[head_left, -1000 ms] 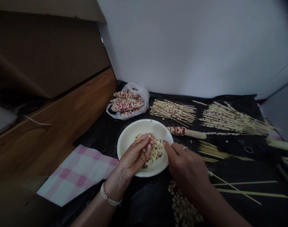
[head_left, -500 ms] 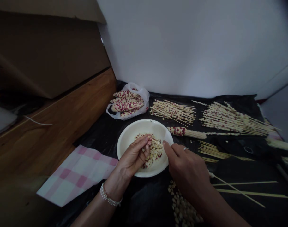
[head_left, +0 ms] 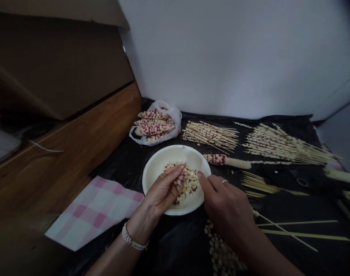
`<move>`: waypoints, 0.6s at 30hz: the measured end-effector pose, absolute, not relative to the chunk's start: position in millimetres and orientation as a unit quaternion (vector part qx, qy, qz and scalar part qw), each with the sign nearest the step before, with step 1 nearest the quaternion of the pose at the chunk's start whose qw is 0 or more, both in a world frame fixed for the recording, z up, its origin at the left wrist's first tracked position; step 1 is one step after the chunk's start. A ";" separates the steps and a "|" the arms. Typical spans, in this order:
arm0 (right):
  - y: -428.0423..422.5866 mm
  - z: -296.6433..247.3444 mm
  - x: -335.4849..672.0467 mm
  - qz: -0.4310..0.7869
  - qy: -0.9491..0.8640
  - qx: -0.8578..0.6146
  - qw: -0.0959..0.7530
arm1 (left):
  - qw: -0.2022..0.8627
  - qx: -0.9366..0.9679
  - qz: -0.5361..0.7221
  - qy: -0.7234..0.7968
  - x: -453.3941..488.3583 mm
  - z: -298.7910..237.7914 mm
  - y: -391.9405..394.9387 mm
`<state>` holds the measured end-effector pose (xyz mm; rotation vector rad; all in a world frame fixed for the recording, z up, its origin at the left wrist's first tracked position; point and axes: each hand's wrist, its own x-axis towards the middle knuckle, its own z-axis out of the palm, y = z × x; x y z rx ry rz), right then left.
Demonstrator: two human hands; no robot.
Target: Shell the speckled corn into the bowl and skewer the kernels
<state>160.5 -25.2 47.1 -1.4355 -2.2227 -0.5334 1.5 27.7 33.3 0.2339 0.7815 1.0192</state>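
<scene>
so, left hand (head_left: 165,186): pinched thumb to fingertips at the tip of a thin stick (head_left: 190,171); perhaps on a kernel too, too small to tell.
right hand (head_left: 225,197): grasping the same stick, thumb against curled finger; seems to run on beneath the palm and out to the right.
thin stick: held above the white bowl (head_left: 152,170), tip pointing left.
progress: judged well along; already threaded, a far bundle (head_left: 205,134), a bigger bundle (head_left: 273,145) at far right, and a lone skewer (head_left: 273,163) nearer than both.
unthreaded: a bunch of bare sticks (head_left: 257,182) on the right, plus loose bare sticks (head_left: 298,222) nearer.
kernels: loose in the bowl (head_left: 190,186), and heaped near on the black sheet (head_left: 172,245); too many to count.
cobs: at least four unstripped ones (head_left: 154,129) in the far bag (head_left: 173,115); one partly stripped cob (head_left: 217,159) just beyond the bowl.
counts: one bowl, one bag, two threaded bundles, one lone skewer, two loose sticks; bunched sticks uncountable.
</scene>
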 end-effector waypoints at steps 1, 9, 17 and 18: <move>-25.2 47.3 160.3 -0.193 -0.803 -0.519 0.220 | 0.794 0.111 0.474 0.364 1.6 33.7 27.8; -27.2 45.7 155.7 -0.183 -0.803 -0.522 0.222 | 0.800 0.153 0.437 0.382 2.7 32.3 25.1; -24.8 43.1 159.0 -0.176 -0.802 -0.521 0.232 | 0.820 0.114 0.443 0.344 6.6 33.0 23.6; -24.4 43.1 159.9 -0.178 -0.801 -0.521 0.233 | 0.825 0.101 0.448 0.330 5.8 32.5 24.4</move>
